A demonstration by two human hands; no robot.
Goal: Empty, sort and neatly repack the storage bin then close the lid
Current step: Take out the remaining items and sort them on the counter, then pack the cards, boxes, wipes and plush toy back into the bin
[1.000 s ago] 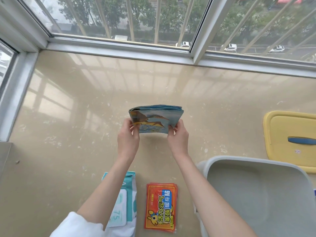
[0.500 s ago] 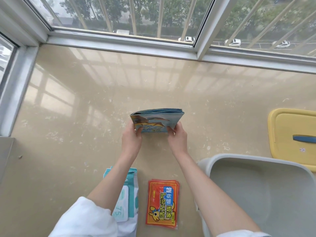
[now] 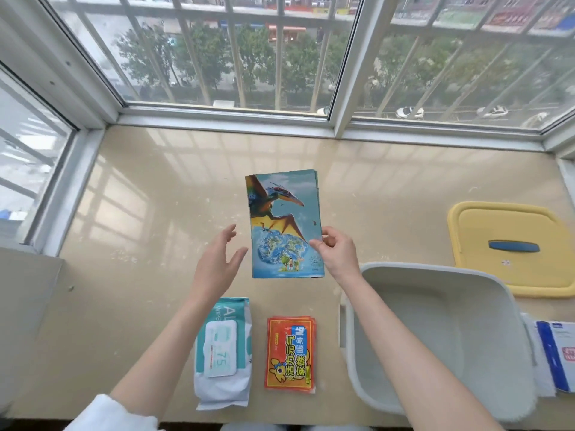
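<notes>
- A pale stone sill [image 3: 130, 244] runs under a barred window, with trees and a street far below; everything is laid out on it.
- The right hand [image 3: 337, 251] pinches the stack of dinosaur booklets [image 3: 284, 223] at its right edge, thumb on the cover and fingers behind. It holds the stack upright and clear of the sill, cover towards the person (probably to square it or check what it is).
- The left hand [image 3: 217, 259] is open with its fingers spread, just left of the booklets and not touching them. It looks ready to steady the free edge.
- Below the left fingers lies a pack of wipes [image 3: 224, 353], and beside it a pile of orange warmer packets [image 3: 291, 354]. Each kind has its own spot, so I judge the sorting well along.
- Under the right forearm stands the grey storage bin [image 3: 429, 270], apparently empty.
- Its yellow lid [image 3: 510, 253] lies flat well to the right of the right fingers, out of the way.
</notes>
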